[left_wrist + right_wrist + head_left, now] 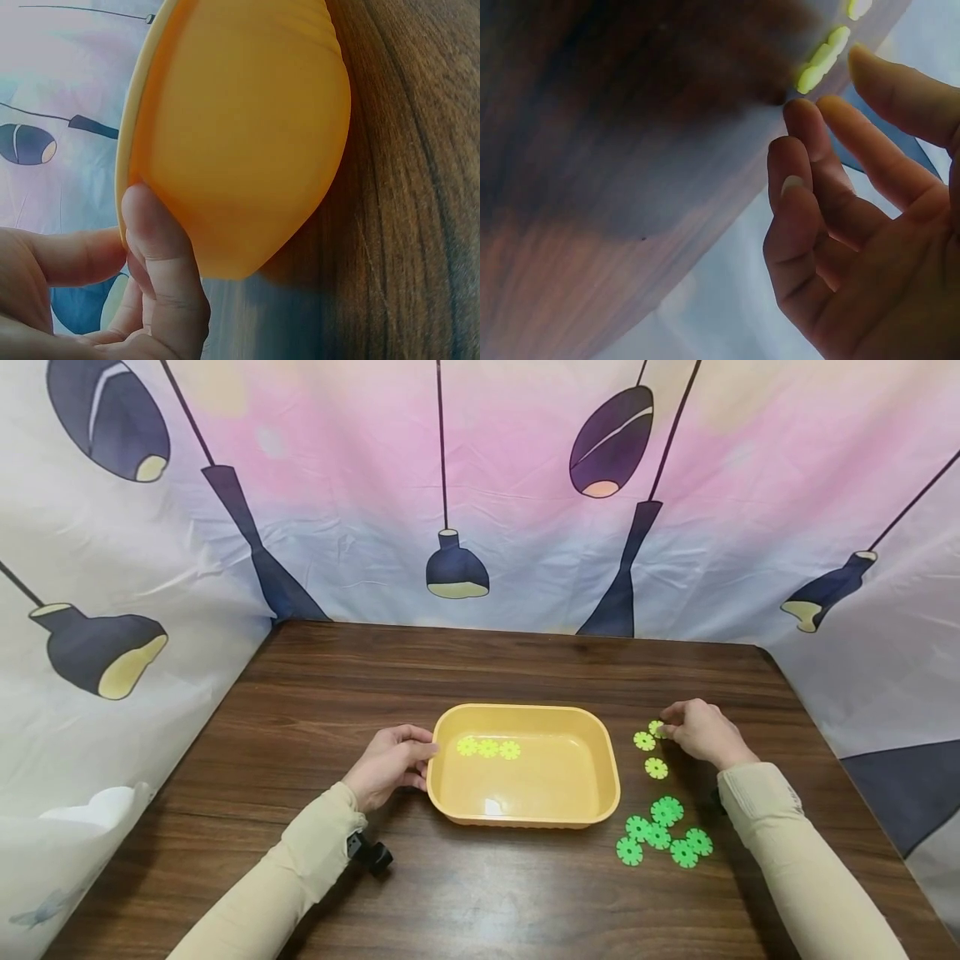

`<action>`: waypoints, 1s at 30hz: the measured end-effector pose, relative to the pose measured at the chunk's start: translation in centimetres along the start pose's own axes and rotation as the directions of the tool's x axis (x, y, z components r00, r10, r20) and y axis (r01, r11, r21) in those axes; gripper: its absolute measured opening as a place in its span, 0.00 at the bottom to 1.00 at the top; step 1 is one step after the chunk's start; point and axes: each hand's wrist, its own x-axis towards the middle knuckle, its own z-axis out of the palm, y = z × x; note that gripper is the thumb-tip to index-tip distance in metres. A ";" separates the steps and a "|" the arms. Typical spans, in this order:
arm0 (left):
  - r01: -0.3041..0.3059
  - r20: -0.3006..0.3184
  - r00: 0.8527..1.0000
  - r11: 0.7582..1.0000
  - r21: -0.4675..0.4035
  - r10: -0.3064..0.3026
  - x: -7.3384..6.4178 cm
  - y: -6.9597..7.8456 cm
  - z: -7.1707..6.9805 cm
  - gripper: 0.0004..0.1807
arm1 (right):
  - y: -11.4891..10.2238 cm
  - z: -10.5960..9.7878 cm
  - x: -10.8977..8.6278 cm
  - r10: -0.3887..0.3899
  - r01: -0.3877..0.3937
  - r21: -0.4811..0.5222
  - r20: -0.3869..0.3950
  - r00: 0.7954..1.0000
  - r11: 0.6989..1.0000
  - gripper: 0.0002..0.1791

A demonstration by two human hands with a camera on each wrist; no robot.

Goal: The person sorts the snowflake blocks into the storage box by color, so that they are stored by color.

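Note:
My left hand [386, 764] grips the left rim of a yellow plastic tub [555, 806], which stands upright on the table. The left wrist view shows its fingers and thumb on the rim of the tub [247, 127]. Inside the tub, three yellow notched discs [488, 748] lie in a row. To its right, my right hand [703, 731] reaches down to a yellow notched disc [656, 728], partly covered by the fingertips. Two more yellow discs [656, 768] lie close by. In the right wrist view the thumb and forefinger stand apart, with yellow discs [823, 60] just beyond them.
Several green notched discs [658, 836] lie loosely grouped to the right of the tub, some overlapping. Everything stands on a dark wood-grain table [360, 668]. A printed cloth [517, 460] with lamp drawings hangs behind it and along both sides.

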 end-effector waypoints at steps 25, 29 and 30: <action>0.003 0.001 1.000 1.000 0.008 -0.003 0.3 -0.1 -0.2 0.18 | -0.1 0.3 0.9 0.030 -0.028 -0.068 0.029 0.999 0.997 0.17; 0.003 0.006 1.000 1.000 0.005 -0.003 0.3 -0.1 -0.2 0.18 | -0.1 0.5 1.0 0.048 -0.044 -0.071 0.043 0.998 0.996 0.17; 0.003 0.007 1.000 1.000 0.004 -0.003 0.4 -0.2 -0.2 0.18 | 0.0 0.6 1.1 0.050 -0.047 -0.069 0.044 0.998 0.997 0.17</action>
